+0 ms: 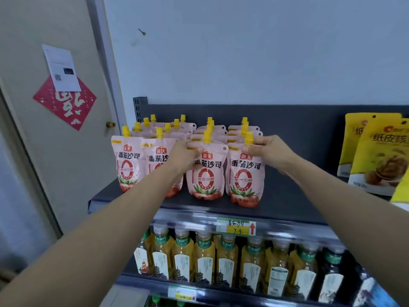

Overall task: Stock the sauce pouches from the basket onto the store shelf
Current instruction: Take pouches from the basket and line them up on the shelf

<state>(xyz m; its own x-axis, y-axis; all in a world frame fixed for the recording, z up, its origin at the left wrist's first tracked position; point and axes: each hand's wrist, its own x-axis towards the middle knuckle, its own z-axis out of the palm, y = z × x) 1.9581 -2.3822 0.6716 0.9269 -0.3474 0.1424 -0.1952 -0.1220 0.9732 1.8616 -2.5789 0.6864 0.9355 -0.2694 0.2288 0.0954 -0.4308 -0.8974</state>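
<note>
Near the shelf (287, 196) front edge, left hand (183, 157) pinches the middle pouch (208, 176) and right hand (269, 151) the end pouch (245, 179), fingers curled on the stiffer top seams; bodies probably soft, sloshing.

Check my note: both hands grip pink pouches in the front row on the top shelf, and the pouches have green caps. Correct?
No. The caps are yellow, not green, as the head view shows. The rest holds: the left hand grips the third front pouch and the right hand the fourth front pouch, both on the top shelf.
</note>
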